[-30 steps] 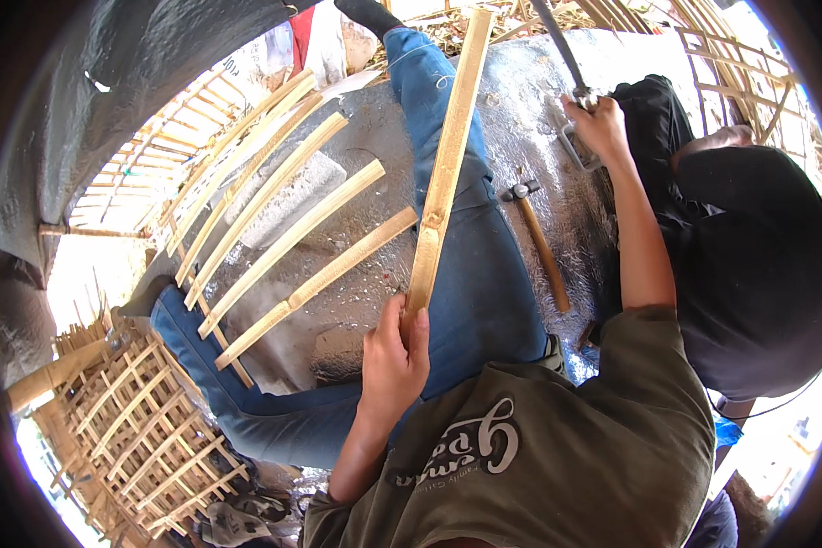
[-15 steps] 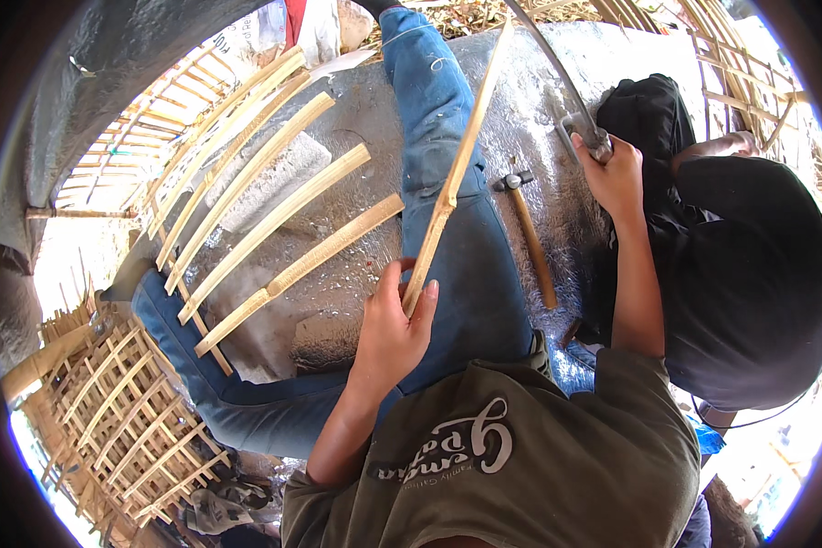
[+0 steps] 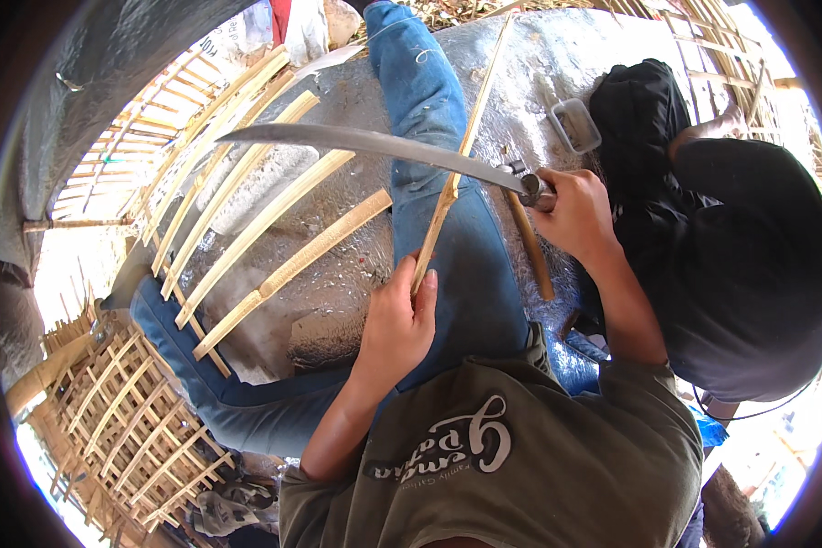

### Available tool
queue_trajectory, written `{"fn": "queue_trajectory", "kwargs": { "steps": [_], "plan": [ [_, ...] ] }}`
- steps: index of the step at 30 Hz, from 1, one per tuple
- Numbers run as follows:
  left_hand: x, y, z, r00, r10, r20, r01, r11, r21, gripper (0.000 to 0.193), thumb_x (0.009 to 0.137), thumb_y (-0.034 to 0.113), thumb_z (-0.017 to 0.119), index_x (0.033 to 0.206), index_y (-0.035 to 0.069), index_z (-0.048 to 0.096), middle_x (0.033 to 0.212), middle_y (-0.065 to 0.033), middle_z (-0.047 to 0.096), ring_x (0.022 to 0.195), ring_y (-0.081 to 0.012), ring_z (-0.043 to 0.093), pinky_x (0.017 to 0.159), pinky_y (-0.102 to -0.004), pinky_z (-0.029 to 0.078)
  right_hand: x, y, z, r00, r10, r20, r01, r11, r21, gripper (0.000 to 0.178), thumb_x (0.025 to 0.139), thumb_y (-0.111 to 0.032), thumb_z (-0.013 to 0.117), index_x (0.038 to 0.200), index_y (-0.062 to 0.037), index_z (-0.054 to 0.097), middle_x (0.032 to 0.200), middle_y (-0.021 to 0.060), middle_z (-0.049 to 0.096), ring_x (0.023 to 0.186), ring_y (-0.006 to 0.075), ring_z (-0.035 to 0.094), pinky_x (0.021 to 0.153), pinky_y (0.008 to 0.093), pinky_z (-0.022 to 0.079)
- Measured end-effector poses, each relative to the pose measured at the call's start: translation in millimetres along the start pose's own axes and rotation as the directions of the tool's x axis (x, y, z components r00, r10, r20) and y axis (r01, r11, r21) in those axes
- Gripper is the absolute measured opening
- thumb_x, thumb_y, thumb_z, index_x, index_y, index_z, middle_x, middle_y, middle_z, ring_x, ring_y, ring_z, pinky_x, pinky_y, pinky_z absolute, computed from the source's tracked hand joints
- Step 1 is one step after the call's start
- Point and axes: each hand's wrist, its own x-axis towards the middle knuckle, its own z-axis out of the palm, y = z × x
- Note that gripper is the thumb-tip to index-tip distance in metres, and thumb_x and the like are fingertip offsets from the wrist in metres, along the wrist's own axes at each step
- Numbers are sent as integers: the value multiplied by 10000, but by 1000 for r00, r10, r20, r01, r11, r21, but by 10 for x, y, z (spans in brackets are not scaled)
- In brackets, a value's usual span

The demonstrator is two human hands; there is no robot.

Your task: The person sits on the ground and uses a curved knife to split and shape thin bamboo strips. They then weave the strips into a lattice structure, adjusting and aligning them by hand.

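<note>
My left hand (image 3: 397, 320) is closed around the lower end of a long split bamboo strip (image 3: 436, 226), which points up and away over my outstretched leg. A knot bulges partway along the strip. In my right hand (image 3: 577, 212) is the handle of a large knife with a long curved blade (image 3: 356, 142). The blade lies across the strip above the knot, its tip reaching left over other bamboo; whether it touches the strip I cannot tell. Beneath my right hand rests a hammer (image 3: 528, 242) with a wooden handle, its head partly hidden by the knife.
Several bamboo slats (image 3: 279, 260) fan out on the left, joined to a crosspiece by my bent leg. A woven bamboo panel (image 3: 137, 416) lies lower left. A clear plastic box (image 3: 576, 126) sits beyond my right hand. Close on the right is a person in black (image 3: 735, 274).
My right hand has come down and to the left. The knife blade has swung from pointing upward to lying leftward across the strip. My left hand keeps its hold on the strip.
</note>
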Motion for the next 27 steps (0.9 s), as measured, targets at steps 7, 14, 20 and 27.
{"fn": "queue_trajectory", "kwargs": {
  "steps": [7, 14, 20, 27],
  "plan": [
    [-3, 82, 24, 999, 42, -25, -41, 998, 39, 222, 1035, 112, 527, 1193, -41, 554, 662, -233, 563, 596, -408, 630, 545, -454, 449, -42, -83, 40, 998, -39, 54, 39, 999, -4, 226, 702, -184, 723, 905, -85, 748, 680, 148, 670, 686, 355, 688, 672, 452, 556],
    [-54, -42, 33, 993, 86, -78, -82, 996, 46, 170, 1031, 63, 496, 1169, -15, 554, 678, -210, 541, 606, -396, 589, 550, -440, 441, 46, -265, 13, 997, -6, 78, 16, 992, -124, 207, 681, -166, 709, 869, -106, 773, 677, 147, 678, 667, 349, 692, 681, 437, 570],
    [-89, 8, -42, 989, 103, -107, -97, 994, 59, 204, 1043, 85, 469, 1178, -7, 592, 640, -128, 500, 527, -252, 540, 550, -351, 440, 133, -327, 23, 993, -74, -93, 72, 997, -16, 244, 671, -138, 699, 891, -114, 804, 676, 166, 681, 656, 359, 689, 666, 425, 571],
    [-196, 21, -96, 993, 97, -70, -94, 994, 53, 215, 1043, 87, 468, 1185, -14, 594, 638, -130, 519, 535, -248, 579, 544, -361, 447, 341, -177, -116, 987, -7, -163, -22, 984, -174, 130, 760, -129, 679, 832, -84, 777, 663, 122, 693, 618, 292, 698, 649, 410, 573]
  ]
}}
